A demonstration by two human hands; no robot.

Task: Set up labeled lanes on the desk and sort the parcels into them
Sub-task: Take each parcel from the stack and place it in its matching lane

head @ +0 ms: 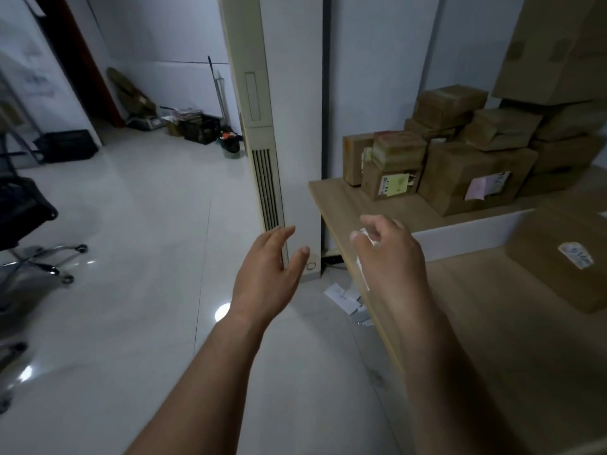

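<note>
Desk (492, 339), two hands (266, 274) (391, 257), one scrap (367, 237)

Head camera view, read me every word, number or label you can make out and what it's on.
Nothing reads clearly here.
Yellow-green label on a small stacked box: blurred.
Pink and white slips on the bigger box: blurred.
White label on the near parcel: smeared, unreadable.
Paper slip pinched in the right hand: no legible writing.
Wall poster: too blurred.
</note>
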